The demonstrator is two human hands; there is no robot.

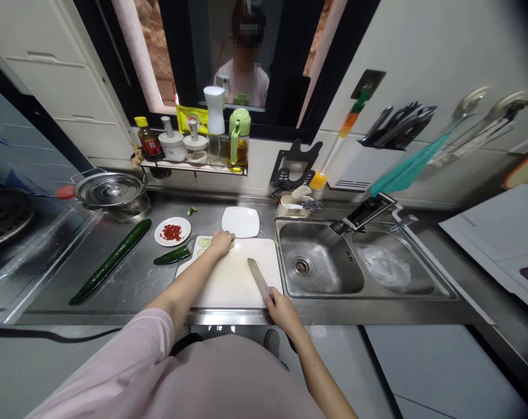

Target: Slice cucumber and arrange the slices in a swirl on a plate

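Your pink shirt (241, 381) lay nearest the camera, in front of the worktop (130, 294). Your right hand (283, 311) had its fingers closed around the handle of a knife (258, 276), whose blade slanted forward and left over the white cutting board (235, 285). Your left hand (221, 243) was near the board's far edge, fingers bent and close together; you could not tell from this view whether they gripped anything. Pale green cucumber slices (204, 242) lay on the board beside them. Just left of the board was a cut cucumber piece (171, 256), with a whole cucumber (110, 263) farther left. Chopped red pieces (172, 233) sat on a round plate (158, 236) behind the cut piece.
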